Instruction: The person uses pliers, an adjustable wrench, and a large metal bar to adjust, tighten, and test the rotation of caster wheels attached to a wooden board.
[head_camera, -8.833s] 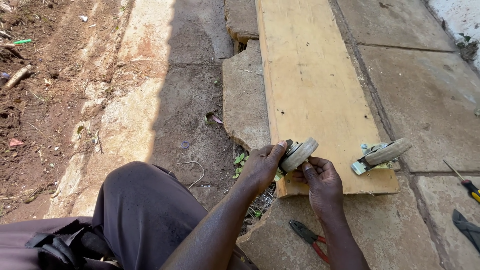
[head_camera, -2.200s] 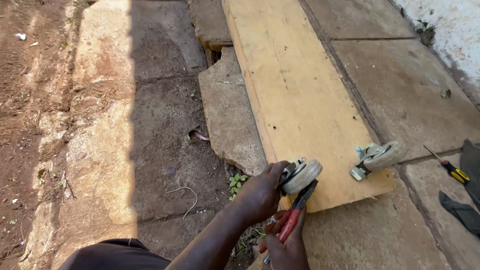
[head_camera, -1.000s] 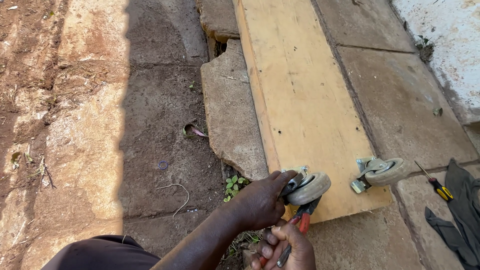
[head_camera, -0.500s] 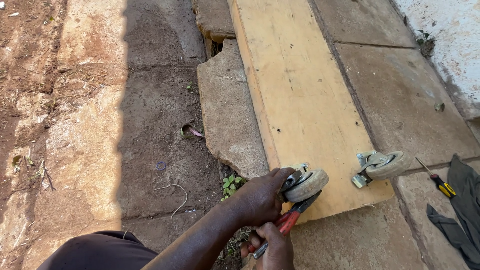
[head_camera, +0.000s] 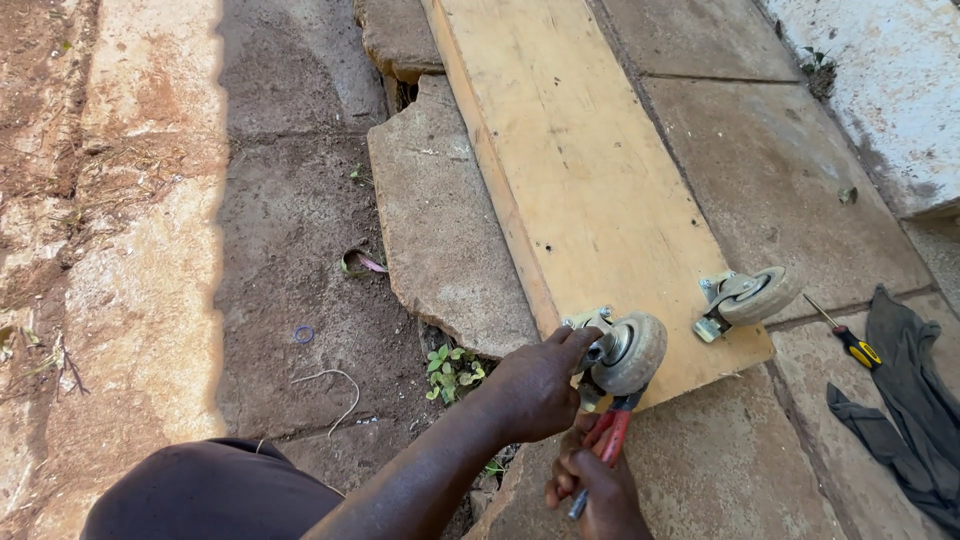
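Observation:
A long wooden plank (head_camera: 570, 170) lies on stone slabs, with two grey caster wheels at its near end. My left hand (head_camera: 535, 385) grips the metal bracket of the near-left caster (head_camera: 625, 352) at the plank's corner. Just below it, my right hand (head_camera: 590, 490) is closed around red-handled pliers (head_camera: 610, 438), whose jaws reach up under that caster. The second caster (head_camera: 752, 296) sits untouched at the plank's right corner.
A screwdriver with a red and yellow handle (head_camera: 845, 335) and a dark grey cloth (head_camera: 905, 400) lie on the slab at the right. A broken slab (head_camera: 440, 230) and bare dirt (head_camera: 290, 220) lie left of the plank. My knee (head_camera: 210, 495) is at the bottom left.
The view has shifted slightly. My left hand stays on the near caster, and my right hand keeps the pliers under it, the handles now pointing more upright.

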